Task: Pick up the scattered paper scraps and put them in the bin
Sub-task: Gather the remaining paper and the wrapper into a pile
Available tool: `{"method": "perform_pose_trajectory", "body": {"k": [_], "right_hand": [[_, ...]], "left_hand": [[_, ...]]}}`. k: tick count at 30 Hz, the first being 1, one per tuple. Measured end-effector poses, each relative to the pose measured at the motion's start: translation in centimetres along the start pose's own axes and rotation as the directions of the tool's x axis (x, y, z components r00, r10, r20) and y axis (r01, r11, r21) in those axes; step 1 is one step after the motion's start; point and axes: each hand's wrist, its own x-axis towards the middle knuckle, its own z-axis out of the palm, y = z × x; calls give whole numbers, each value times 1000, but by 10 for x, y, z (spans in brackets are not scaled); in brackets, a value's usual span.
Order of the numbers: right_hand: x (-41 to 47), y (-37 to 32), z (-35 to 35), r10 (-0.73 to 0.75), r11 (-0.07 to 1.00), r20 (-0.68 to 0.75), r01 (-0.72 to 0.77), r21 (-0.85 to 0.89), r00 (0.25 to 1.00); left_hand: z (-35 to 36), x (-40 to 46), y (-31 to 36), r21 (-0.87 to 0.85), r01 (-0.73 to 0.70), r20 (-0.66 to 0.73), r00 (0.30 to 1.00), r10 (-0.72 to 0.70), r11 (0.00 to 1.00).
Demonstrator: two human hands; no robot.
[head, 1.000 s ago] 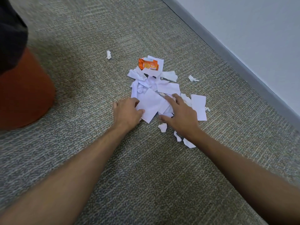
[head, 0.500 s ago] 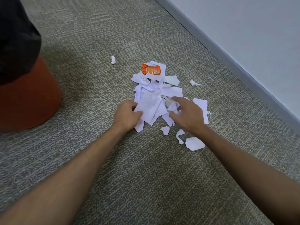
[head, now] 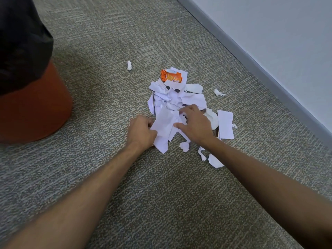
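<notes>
The left hand is curled at the near left edge of the heap of torn white paper scraps, its fingers and thumb closed on the largest sheet there. The right hand is laid on the near right of the heap, fingers bent and spread over the top pieces; whether any scrap is actually pinched under it cannot be told. The heap is thus bracketed from both sides, and its long axis is seen to run away from the hands, from near to far, ending at the orange snack wrapper. Most of the paper lies just beyond the fingertips, so a gathering pull toward the near side is judged to be called for. A white rectangular strip lies just right of the right hand, and small fragments lie near its wrist. Two stray crumpled bits sit apart, far left and far right. The orange round bin with a black liner stands well to the left, nearer the left hand, on the grey carpet.
</notes>
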Motion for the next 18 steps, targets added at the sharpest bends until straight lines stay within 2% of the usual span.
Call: {"method": "perform_pose_trajectory", "body": {"k": [4,8,12,18], "right_hand": [[3,-1,1,84,973,-38,-74,217,996],[1,-3,-9,152,926,-96,-108,362,984],[-4,-8,-32,144,880,-144,-60,471,979],[-15,-42,-86,67,861,-242,67,505,968]], "left_hand": [[-3,-1,-3,-43,35,-22,999,-36,998],[-15,-6,0,-65,32,-59,998,-36,997],[-34,-13,12,-81,-9,-116,993,-1,997],[-82,-30,48,-103,-171,-280,950,137,980]]}}
